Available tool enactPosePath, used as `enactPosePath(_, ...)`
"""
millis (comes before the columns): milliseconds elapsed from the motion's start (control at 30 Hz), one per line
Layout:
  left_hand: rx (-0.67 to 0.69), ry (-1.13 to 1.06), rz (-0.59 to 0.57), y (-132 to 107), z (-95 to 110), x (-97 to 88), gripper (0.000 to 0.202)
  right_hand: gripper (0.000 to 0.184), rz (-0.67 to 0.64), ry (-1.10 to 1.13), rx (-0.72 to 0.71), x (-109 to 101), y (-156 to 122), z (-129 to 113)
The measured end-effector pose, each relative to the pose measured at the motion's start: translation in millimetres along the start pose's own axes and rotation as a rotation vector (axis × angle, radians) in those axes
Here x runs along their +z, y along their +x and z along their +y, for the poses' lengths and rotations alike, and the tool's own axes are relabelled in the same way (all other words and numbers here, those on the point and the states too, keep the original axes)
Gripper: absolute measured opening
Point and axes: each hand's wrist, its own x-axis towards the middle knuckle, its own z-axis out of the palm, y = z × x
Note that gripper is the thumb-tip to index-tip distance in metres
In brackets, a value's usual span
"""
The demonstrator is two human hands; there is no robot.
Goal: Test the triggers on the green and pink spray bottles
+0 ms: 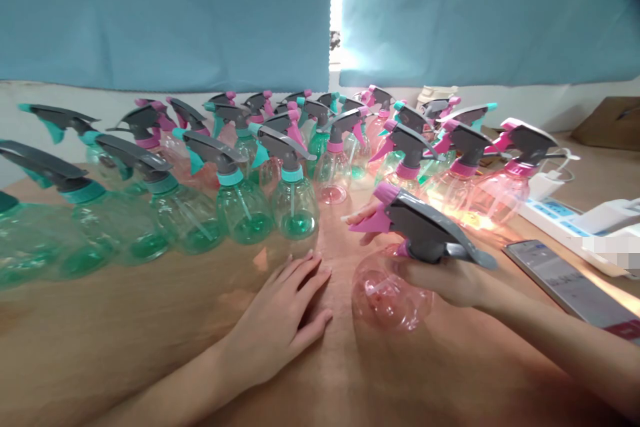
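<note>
My right hand is closed round the neck of a clear pink spray bottle, with some fingertips showing behind its pink trigger. This bottle has a grey head with a pink nozzle pointing left, and its body is low over or on the table. My left hand lies open and palm down on the wood, fingers spread, holding nothing. Just beyond its fingertips stands a green spray bottle with a teal collar. Behind the held bottle is another pink spray bottle.
Several green spray bottles form a row at the left, with more pink and green ones behind. At the right are pink bottles, a white power strip with plugs, and a phone. Blue blinds hang behind the wooden table.
</note>
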Motion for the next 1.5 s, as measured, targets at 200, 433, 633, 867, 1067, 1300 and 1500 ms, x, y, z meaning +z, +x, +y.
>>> enactPosePath(200, -0.005, -0.017, 0.008, -0.5, 0.0, 0.1, 0.047, 0.056, 0.06, 0.019, 0.006, 2.6, -1.8, 3.0)
enactPosePath(433, -0.005, -0.017, 0.001, 0.2, 0.1, -0.5, 0.047, 0.054, 0.042, 0.065, 0.021, 4.4, 1.7, -0.2)
enactPosePath(633, -0.011, -0.03, 0.012, 0.3, 1.1, -1.2, 0.046, 0.055, 0.053, 0.055, 0.072, 3.6, -0.7, 2.0)
enactPosePath(867, -0.01, -0.031, 0.001, 0.0, 0.1, -0.7, 0.047, 0.061, 0.04, 0.072, 0.085, 3.8, -1.3, 2.3)
enactPosePath(1067, -0.01, -0.011, -0.02, 0.8, 0.3, 0.1, 0.047, 0.062, 0.034, 0.078, 0.032, 3.4, 1.7, -0.7)
enactPosePath(1300, -0.005, -0.011, -0.014, 0.2, 0.0, -0.2, 0.046, 0.061, -0.012, 0.072, -0.002, 3.2, 0.8, 4.3)
enactPosePath(1500, -0.003, -0.008, -0.016, 0.0, -0.3, 0.6, 0.047, 0.058, -0.01, 0.041, -0.021, 2.1, 0.8, 3.1)
